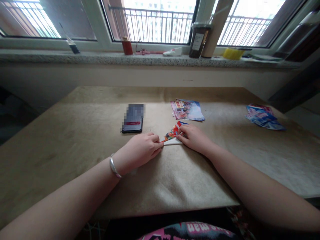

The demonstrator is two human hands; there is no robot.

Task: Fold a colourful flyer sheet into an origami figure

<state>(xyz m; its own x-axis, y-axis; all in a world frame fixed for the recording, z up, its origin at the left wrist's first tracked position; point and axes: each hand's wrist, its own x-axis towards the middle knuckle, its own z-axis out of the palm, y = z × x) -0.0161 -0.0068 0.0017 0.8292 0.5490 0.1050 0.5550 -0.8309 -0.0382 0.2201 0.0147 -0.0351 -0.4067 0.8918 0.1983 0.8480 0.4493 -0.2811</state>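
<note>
A small sheet of printed paper [172, 132], red and colourful on one face and white on the other, lies partly folded on the table. My left hand [143, 148], with a silver bangle at the wrist, pinches its left corner. On the right side, my right hand [191, 136] has its fingers on the folded part and covers some of it. Just beyond the hands is a stack of printed sheets [188, 110]. A phone [133, 119] rests to the left of that stack, its screen partly blurred.
Several folded blue and pink papers [264, 117] lie near the table's right edge. The table [75, 140] has a tan cover, wrinkled near the front. On the windowsill [100, 59] stand a red container [127, 46], a dark jar [198, 41] and a yellow item [233, 53].
</note>
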